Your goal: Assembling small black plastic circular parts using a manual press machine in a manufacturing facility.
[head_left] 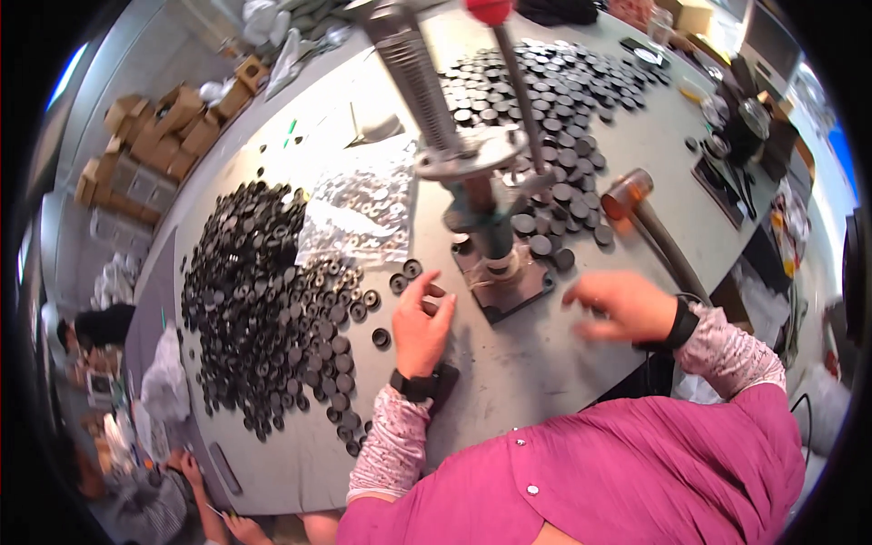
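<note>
My left hand (421, 325) is just left of a hand press (490, 227), thumb and bent fingers apart, with nothing visible between them. Two black round caps (411, 268) lie by its fingertips, and another cap (381, 338) lies to its left. My right hand (627, 307) is right of the press base (505, 292), its fingers smeared by motion. A dark spot shows under those fingers; I cannot tell what it is. The press stands upright, with a large spring and a red-knobbed lever (520, 82). No part is clearly visible on its base.
A large heap of black caps (245, 300) covers the table's left. A clear plastic bag of small metal parts (359, 204) lies against it. Many flat grey-topped discs (563, 100) spread behind the press. A mallet (649, 222) lies at right. Another person's hands (213, 490) show at lower left.
</note>
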Motion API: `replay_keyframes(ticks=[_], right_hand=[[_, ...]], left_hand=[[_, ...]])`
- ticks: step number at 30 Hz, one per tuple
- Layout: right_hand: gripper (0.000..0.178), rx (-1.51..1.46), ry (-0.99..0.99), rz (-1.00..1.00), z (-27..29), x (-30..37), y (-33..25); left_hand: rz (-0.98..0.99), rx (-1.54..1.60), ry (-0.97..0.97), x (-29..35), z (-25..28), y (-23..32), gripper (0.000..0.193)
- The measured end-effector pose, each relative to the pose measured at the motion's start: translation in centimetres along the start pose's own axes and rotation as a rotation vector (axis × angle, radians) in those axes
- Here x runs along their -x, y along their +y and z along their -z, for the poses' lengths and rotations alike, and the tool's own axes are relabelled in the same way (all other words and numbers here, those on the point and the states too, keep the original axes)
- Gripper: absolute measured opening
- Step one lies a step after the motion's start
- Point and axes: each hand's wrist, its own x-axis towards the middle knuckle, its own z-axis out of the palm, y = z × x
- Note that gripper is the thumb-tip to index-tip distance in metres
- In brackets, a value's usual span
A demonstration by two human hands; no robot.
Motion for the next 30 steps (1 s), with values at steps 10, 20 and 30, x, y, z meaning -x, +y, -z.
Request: replay_keyframes(ticks=[10, 20, 30], right_hand=[[0.033, 0.082, 0.187, 0.038, -2.0, -4.9, 7.0], [0.046, 0.087, 0.696, -0.282, -0.4, -15.0, 12.4], [0.029, -0.213, 0.281, 0.153, -1.0, -10.5, 10.5]], left_hand=[[-0.039, 0.262, -0.655, -15.3, -0.5, -3.2, 0.043], [0.337, 0.547, -0.797, -18.3, -3.0, 1.8, 0.055], [0.383, 0.365, -1.038, -24.3, -3.5, 1.3, 0.060]])
